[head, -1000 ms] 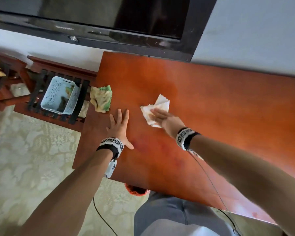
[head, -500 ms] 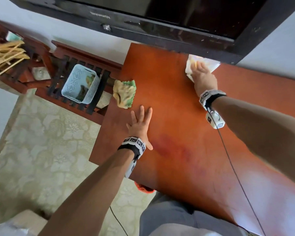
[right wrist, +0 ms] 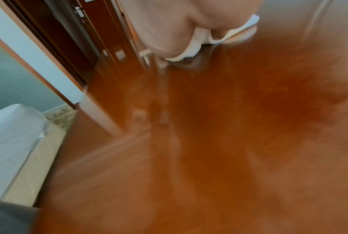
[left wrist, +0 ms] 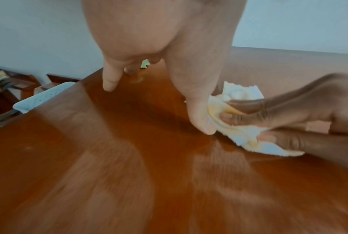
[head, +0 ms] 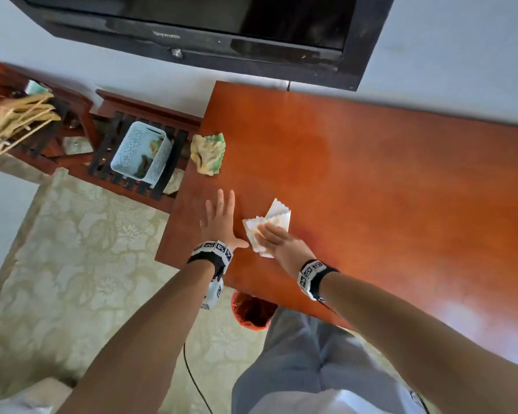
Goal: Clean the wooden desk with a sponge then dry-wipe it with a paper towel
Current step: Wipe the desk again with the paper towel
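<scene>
The glossy wooden desk [head: 371, 189] fills the right of the head view. My right hand [head: 277, 237] presses a crumpled white paper towel [head: 277, 212] flat onto the desk near its front left corner, fingers straight on top of it. In the left wrist view the towel [left wrist: 239, 93] bunches under those fingers [left wrist: 249, 109]. My left hand [head: 220, 222] rests open on the desk, its thumb touching the towel's left edge. The yellow-green sponge [head: 208, 153] lies apart at the desk's left edge. In the right wrist view the towel [right wrist: 191, 47] shows under my palm.
A black TV [head: 222, 25] hangs on the wall above the desk's back edge. A pale blue perforated basket [head: 138, 150] sits on a slatted wooden rack left of the desk. A red bin [head: 251, 312] stands under the front edge by my legs.
My right hand swept the paper towel from the desk's back edge under the TV down to the front, beside my left hand. The left hand stayed planted.
</scene>
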### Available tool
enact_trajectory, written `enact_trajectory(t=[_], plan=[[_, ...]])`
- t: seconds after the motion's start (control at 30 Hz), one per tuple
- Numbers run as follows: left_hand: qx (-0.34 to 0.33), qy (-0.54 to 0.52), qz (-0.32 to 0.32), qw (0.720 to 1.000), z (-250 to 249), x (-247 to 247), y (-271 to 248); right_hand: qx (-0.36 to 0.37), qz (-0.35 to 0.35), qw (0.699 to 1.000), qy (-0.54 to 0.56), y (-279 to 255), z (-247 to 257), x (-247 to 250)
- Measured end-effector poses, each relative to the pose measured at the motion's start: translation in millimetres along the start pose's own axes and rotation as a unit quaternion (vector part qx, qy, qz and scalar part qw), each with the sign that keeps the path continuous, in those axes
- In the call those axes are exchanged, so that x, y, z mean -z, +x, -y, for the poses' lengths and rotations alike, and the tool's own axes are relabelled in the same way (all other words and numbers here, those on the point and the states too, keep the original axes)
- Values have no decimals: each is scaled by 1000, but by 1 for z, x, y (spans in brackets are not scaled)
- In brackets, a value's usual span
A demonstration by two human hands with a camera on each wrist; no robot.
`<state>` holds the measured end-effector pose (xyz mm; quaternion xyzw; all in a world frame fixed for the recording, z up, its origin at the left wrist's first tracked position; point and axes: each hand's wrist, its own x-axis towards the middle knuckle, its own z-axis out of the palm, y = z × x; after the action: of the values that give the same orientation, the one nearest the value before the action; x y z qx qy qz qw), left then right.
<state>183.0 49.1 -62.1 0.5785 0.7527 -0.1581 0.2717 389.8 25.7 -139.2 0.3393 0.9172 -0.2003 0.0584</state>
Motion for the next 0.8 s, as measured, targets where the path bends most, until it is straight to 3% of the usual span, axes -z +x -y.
enact_trajectory(t=[0.17, 0.27, 0.43, 0.53, 0.7, 0.8], plan=[[44, 5, 50, 998, 39, -2, -36, 18, 10, 998, 57, -16, 41, -11], [63, 15, 71, 995, 54, 11, -37, -21, 29, 996, 86, -13, 43, -18], [76, -5, 60, 995, 64, 29, -23, -21, 63, 996, 53, 7, 36, -1], [95, -11, 54, 994, 73, 32, -12, -77, 40, 995, 50, 44, 19, 12], [184, -43, 77, 979, 116, 23, 1, -179, 5, 983, 35, 121, -40, 45], [168, -109, 34, 979, 150, 14, 10, -246, -25, 969, 25, 139, -37, 43]])
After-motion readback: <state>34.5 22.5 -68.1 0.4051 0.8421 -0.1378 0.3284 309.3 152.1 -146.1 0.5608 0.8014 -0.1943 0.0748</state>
